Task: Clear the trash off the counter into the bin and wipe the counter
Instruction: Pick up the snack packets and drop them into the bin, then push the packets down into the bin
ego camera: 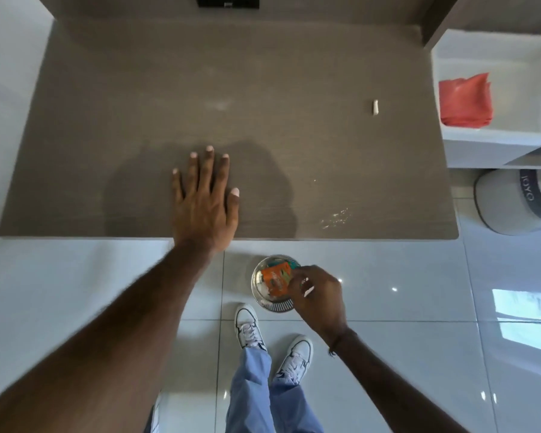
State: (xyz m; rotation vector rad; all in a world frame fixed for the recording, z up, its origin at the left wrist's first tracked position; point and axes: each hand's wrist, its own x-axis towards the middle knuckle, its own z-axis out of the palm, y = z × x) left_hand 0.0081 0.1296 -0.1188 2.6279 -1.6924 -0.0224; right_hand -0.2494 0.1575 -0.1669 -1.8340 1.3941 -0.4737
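Note:
My left hand [205, 198] lies flat, fingers spread, on the brown counter [138, 104] near its front edge. My right hand [317, 292] hovers over the small round metal bin [258, 276] on the floor, fingers curled; a small white scrap shows at the fingertips, and I cannot tell whether it is gripped. An orange wrapper [274, 276] sits inside the bin. A small white scrap [375, 107] lies on the counter's right side. Crumbs [336, 217] are scattered near the front right edge. A folded red cloth [466, 101] rests on the white shelf to the right.
A white shelf unit [494, 142] stands right of the counter, with a grey round container [509, 201] on the floor below it. My feet in white shoes [249, 326] stand on the glossy tile floor just behind the bin. A black object [227, 1] sits on the back wall.

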